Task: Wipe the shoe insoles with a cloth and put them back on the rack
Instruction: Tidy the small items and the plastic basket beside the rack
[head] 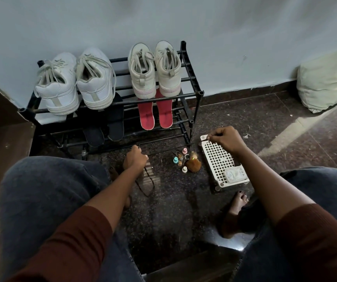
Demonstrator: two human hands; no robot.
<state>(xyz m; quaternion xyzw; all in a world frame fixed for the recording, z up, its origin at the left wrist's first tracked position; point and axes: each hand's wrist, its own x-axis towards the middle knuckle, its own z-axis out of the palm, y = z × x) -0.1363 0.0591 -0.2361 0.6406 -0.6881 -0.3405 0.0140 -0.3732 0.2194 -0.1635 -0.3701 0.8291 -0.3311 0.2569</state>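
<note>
Speckled floor [245,119] before black rack [186,64]: left hand [136,159] is reaching low, fingers curled, hold unclear; right hand [224,139] is pinching thin dark rod [198,141] above white tray [218,159]; red insoles [146,116] and black insoles [115,121] are lying on lower shelves

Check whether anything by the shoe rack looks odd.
Yes: the red insoles and black insoles lie loose on the rack under the sneakers, not inside them, and a keychain bundle sits on the floor.
</note>
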